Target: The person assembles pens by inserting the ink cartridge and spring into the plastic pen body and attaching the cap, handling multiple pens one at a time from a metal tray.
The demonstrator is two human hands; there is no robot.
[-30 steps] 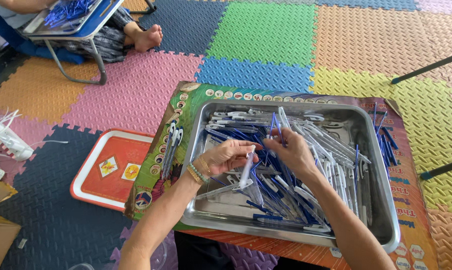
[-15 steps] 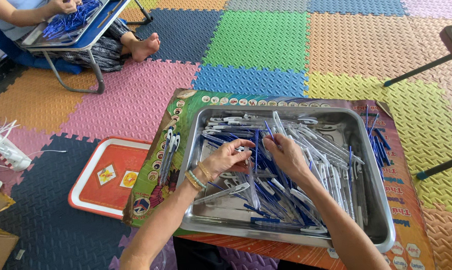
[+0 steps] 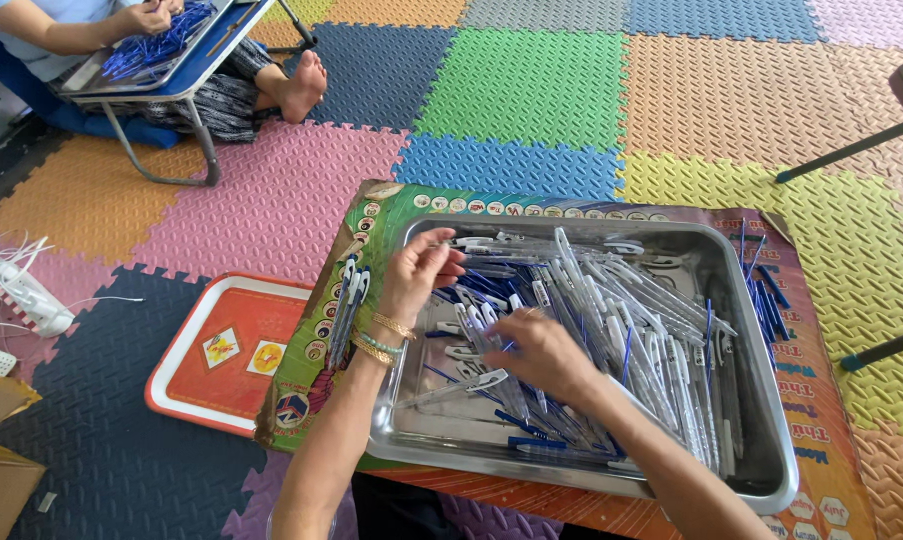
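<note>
The clear pen barrels (image 3: 612, 300) and blue refills (image 3: 492, 290) lie heaped in a steel tray (image 3: 742, 330), most of them with their long axes running from the far left toward the near right, clip ends mixed both ways, so that no single heading holds for the pile. The step in hand looks like picking parts out of the heap for assembly. The left hand (image 3: 422, 275) hovers over the far left corner with its fingers half curled around what seems to be a blue refill, though the view is too small to be sure. The right hand (image 3: 542, 350) lies palm down on the pile with its fingers closed loosely on a barrel. The next move likely calls for bringing refill tip and barrel mouth onto one line. A small bundle of finished pens (image 3: 347, 300) lies on the printed bench (image 3: 312, 370) just left of the tray, with a red tray (image 3: 222, 350) beyond on the foam floor mats (image 3: 532, 90), where another person (image 3: 152, 20) sorts blue parts.
</note>
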